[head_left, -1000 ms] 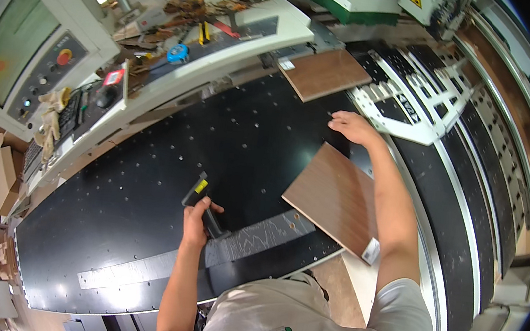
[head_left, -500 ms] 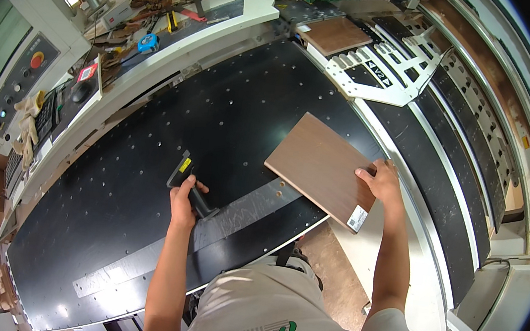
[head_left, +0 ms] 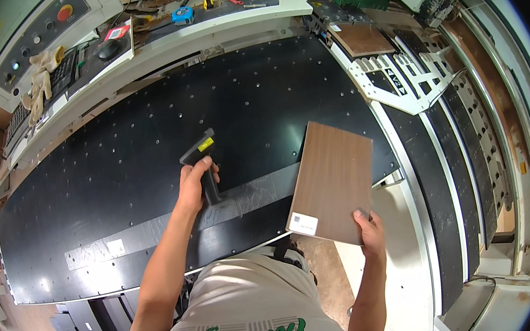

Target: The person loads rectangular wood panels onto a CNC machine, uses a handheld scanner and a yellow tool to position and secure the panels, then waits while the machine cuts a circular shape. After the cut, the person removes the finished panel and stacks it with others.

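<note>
The left hand's point(head_left: 193, 184) fingers wrap the black scanner's point(head_left: 195, 149) handle; the right hand's point(head_left: 373, 235) pinch the board point(head_left: 333, 178) near one corner, over the worktop's point(head_left: 147, 143) near edge, apparently keeping its label point(head_left: 303, 223) uncovered.

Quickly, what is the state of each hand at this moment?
Left hand: closed, holding the black handheld scanner.
Right hand: closed, holding the brown board near its lower right corner.
</note>
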`<state>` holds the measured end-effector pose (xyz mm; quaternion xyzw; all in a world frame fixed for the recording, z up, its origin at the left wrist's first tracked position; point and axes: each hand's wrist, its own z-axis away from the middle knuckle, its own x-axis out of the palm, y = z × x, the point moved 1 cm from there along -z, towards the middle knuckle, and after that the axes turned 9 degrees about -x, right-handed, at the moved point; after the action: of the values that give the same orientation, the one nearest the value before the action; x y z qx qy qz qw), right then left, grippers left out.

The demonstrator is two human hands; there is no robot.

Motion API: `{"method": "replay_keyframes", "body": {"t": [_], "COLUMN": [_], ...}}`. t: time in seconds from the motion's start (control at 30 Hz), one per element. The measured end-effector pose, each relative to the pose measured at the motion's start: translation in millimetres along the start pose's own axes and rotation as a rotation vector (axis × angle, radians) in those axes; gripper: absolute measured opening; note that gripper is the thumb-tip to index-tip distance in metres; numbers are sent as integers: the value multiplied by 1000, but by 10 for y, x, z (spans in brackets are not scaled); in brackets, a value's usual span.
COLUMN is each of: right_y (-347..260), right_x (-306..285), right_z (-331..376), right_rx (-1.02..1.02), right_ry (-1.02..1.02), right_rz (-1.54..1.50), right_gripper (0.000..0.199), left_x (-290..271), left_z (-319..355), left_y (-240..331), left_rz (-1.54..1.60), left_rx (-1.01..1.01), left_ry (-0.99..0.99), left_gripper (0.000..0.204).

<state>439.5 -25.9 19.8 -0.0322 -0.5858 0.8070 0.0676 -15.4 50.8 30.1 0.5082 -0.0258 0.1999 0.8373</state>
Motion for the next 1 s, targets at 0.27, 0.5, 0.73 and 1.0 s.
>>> {"method": "replay_keyframes", "body": {"t": [0.27, 0.5, 0.73, 1.0], "right_y": [-191, -341, -367, -246], "right_x": [1159, 1671, 1812, 2107], "right_z": [-2, -172, -215, -148], "right_rx": [-315, -378, -392, -206], "right_ry": [-15, -3, -105, -116], "right_rz": [-223, -183, -191, -371], "right_gripper": [48, 46, 47, 50], "left_x": [-179, -235, -382, -339], "left_z": [1397, 1683, 1739, 1231], "left_y": [420, 528, 508, 72], "left_rz": [-622, -789, -780, -126], "left_rx": [0, -8, -12, 65], "left_ry": [-293, -162, -142, 235], "left_gripper": [35, 40, 31, 34]}}
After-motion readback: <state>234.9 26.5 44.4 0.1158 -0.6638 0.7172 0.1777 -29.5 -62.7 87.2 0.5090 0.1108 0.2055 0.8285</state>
